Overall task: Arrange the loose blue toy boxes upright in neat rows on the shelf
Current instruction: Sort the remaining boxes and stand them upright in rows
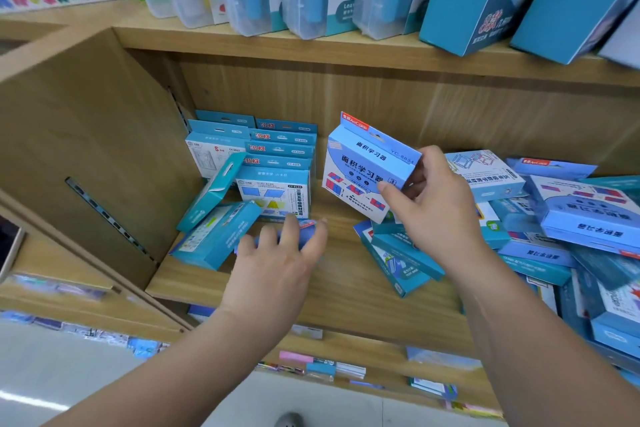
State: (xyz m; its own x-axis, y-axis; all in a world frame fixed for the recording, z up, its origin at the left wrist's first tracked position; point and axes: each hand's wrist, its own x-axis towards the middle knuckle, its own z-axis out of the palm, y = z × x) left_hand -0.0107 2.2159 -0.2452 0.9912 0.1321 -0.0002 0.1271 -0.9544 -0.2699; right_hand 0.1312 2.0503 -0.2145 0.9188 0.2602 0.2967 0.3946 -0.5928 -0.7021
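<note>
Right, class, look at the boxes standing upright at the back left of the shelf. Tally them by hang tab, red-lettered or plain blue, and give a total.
Boxes with red-lettered tabs: 4
Boxes with plain blue tabs: 2
Total: 6

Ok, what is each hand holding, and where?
Right hand pinches the light blue box by its lower right edge. Left hand covers a blurred blue box; grip unclear.
</note>
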